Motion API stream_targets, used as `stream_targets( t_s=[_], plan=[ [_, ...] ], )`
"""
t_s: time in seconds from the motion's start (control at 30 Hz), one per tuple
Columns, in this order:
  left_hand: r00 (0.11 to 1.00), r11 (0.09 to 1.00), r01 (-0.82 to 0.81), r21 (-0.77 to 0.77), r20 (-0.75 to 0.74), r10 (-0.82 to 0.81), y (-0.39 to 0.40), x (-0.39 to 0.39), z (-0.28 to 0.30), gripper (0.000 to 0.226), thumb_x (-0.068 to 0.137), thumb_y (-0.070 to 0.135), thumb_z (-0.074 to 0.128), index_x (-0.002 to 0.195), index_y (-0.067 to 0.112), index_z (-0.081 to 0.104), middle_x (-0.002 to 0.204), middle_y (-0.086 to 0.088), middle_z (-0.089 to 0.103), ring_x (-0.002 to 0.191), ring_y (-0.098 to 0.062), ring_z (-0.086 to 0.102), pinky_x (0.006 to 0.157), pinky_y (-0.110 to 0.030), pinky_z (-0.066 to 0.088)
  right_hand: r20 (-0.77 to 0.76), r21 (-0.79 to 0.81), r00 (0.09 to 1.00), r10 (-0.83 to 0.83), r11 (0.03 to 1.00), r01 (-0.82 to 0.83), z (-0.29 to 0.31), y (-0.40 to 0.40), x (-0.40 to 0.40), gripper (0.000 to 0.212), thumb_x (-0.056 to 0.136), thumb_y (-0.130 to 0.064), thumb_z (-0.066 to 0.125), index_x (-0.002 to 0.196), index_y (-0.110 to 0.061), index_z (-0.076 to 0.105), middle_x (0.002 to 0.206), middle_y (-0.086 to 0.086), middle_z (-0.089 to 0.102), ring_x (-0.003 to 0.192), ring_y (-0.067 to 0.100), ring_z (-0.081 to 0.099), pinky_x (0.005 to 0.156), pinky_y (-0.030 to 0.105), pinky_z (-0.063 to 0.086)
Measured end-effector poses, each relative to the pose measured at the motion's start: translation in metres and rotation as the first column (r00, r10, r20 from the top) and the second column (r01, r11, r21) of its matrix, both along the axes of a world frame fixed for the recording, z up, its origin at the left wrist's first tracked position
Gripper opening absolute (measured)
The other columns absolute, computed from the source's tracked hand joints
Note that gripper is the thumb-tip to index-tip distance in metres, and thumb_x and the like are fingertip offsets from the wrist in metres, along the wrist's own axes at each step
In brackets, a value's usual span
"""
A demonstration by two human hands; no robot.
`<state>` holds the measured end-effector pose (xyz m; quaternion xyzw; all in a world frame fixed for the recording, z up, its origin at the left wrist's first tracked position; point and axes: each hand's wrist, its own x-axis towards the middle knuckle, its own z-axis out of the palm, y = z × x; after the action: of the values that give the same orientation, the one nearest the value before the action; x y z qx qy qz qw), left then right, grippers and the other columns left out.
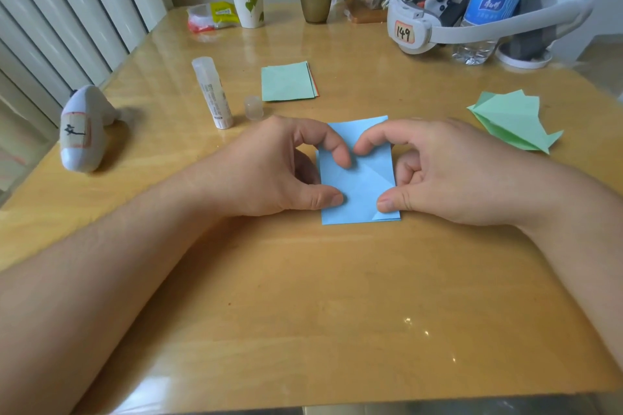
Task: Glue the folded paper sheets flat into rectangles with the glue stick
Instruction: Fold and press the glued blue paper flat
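Under both hands' fingers (337, 152), blue paper (362, 185), flat

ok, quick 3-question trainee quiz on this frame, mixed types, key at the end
1. True or false: the glue stick is standing upright with its cap on.
2. Multiple choice: what are both hands pressing on? A) the green folded stack B) the blue folded paper C) the paper cup
3. Fill in: the fanned green paper lies on the table beside the ____ hand.

Key
1. False: it lies on its side, with the cap standing apart next to it.
2. B: left hand and right hand hold it down with thumbs and fingertips.
3. right
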<state>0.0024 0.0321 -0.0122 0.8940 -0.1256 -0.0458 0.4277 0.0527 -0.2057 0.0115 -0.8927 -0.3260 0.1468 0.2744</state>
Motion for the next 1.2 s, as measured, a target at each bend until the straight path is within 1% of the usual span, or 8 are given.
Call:
stream_targets(
  t_s=[0.07, 0.13, 0.33, 0.43, 0.63, 0.8, 0.97, 1.2],
  plan=[
    [1.000, 1.000, -0.001, 0.008, 0.000, 0.001, -0.0014, -0.0010, 0.0017, 0.032, 0.079, 0.017, 0.090, 0.101, 0.031, 0.069, 0.063, 0.021, 0.064, 0.053, -0.002, 0.058, 0.056, -0.016, 0.045, 0.000, -0.006, 1.000, 0.005, 1.000, -0.005, -0.0010, 0.0002, 0.0005, 0.053, 0.078, -0.027, 0.089, 0.116, -0.050, 0.060, 0.070, -0.014, 0.069, 0.057, 0.003, 0.060, 0.058, 0.017, 0.045],
    [1.000, 1.000, -0.003, 0.012, -0.002, 0.003, -0.0023, -0.0017, 0.0031, 0.034, 0.079, 0.016, 0.090, 0.101, 0.030, 0.069, 0.063, 0.024, 0.064, 0.053, -0.001, 0.058, 0.056, -0.015, 0.045, 0.002, -0.010, 1.000, 0.010, 1.000, -0.010, -0.0018, 0.0007, 0.0007, 0.053, 0.078, -0.027, 0.090, 0.115, -0.050, 0.060, 0.070, -0.018, 0.068, 0.058, 0.002, 0.060, 0.057, 0.015, 0.043],
    [1.000, 1.000, 0.005, 0.020, 0.008, -0.005, -0.0051, -0.0031, 0.0046, 0.039, 0.078, 0.014, 0.090, 0.102, 0.032, 0.065, 0.068, 0.027, 0.064, 0.056, -0.005, 0.061, 0.057, -0.022, 0.049, 0.024, -0.015, 0.999, 0.035, 0.999, -0.035, -0.0035, 0.0029, 0.0009, 0.054, 0.076, -0.026, 0.090, 0.113, -0.050, 0.058, 0.075, -0.030, 0.065, 0.062, 0.000, 0.061, 0.059, 0.012, 0.043],
    [1.000, 1.000, 0.009, 0.021, 0.010, -0.010, -0.0061, -0.0034, 0.0051, 0.039, 0.079, 0.013, 0.089, 0.102, 0.031, 0.064, 0.068, 0.027, 0.064, 0.054, -0.005, 0.060, 0.057, -0.021, 0.048, 0.041, -0.022, 0.998, 0.046, 0.999, -0.045, -0.0041, 0.0039, 0.0010, 0.054, 0.077, -0.025, 0.090, 0.114, -0.048, 0.058, 0.078, -0.036, 0.063, 0.063, -0.001, 0.062, 0.061, 0.011, 0.043],
    [0.999, 0.999, 0.016, 0.042, 0.027, -0.018, -0.0067, -0.0049, 0.0061, 0.039, 0.080, 0.010, 0.089, 0.103, 0.028, 0.064, 0.068, 0.031, 0.063, 0.053, -0.002, 0.059, 0.056, -0.018, 0.047, 0.044, -0.023, 0.998, 0.038, 0.999, -0.037, -0.0053, 0.0017, 0.0025, 0.053, 0.077, -0.028, 0.090, 0.114, -0.050, 0.059, 0.074, -0.026, 0.067, 0.062, 0.001, 0.062, 0.056, 0.014, 0.041],
    [0.999, 0.998, 0.014, 0.054, 0.039, -0.016, -0.0072, -0.0044, 0.0061, 0.039, 0.079, 0.011, 0.089, 0.103, 0.029, 0.064, 0.067, 0.029, 0.063, 0.053, -0.002, 0.059, 0.057, -0.019, 0.048, 0.041, -0.013, 0.998, 0.045, 0.999, -0.045, -0.0066, 0.0007, 0.0032, 0.053, 0.077, -0.028, 0.090, 0.115, -0.048, 0.059, 0.076, -0.028, 0.066, 0.062, 0.000, 0.061, 0.056, 0.014, 0.042],
    [0.998, 0.997, 0.010, 0.074, 0.054, -0.014, -0.0058, -0.0039, 0.0044, 0.040, 0.078, 0.016, 0.090, 0.101, 0.035, 0.064, 0.063, 0.018, 0.064, 0.052, -0.004, 0.058, 0.057, -0.018, 0.047, 0.038, -0.004, 0.995, 0.091, 0.996, -0.091, -0.0055, 0.0010, 0.0017, 0.053, 0.078, -0.022, 0.089, 0.118, -0.043, 0.061, 0.080, -0.044, 0.059, 0.066, -0.003, 0.063, 0.062, 0.011, 0.044],
    [0.992, 0.984, -0.002, 0.177, 0.127, -0.021, -0.0051, -0.0020, 0.0016, 0.038, 0.075, 0.028, 0.090, 0.100, 0.041, 0.064, 0.067, 0.011, 0.066, 0.058, -0.005, 0.060, 0.061, -0.021, 0.049, 0.054, 0.005, 0.990, 0.129, 0.992, -0.130, -0.0052, 0.0014, 0.0006, 0.053, 0.078, -0.022, 0.090, 0.117, -0.042, 0.061, 0.085, -0.050, 0.053, 0.071, -0.005, 0.063, 0.065, 0.009, 0.043]
  ],
)
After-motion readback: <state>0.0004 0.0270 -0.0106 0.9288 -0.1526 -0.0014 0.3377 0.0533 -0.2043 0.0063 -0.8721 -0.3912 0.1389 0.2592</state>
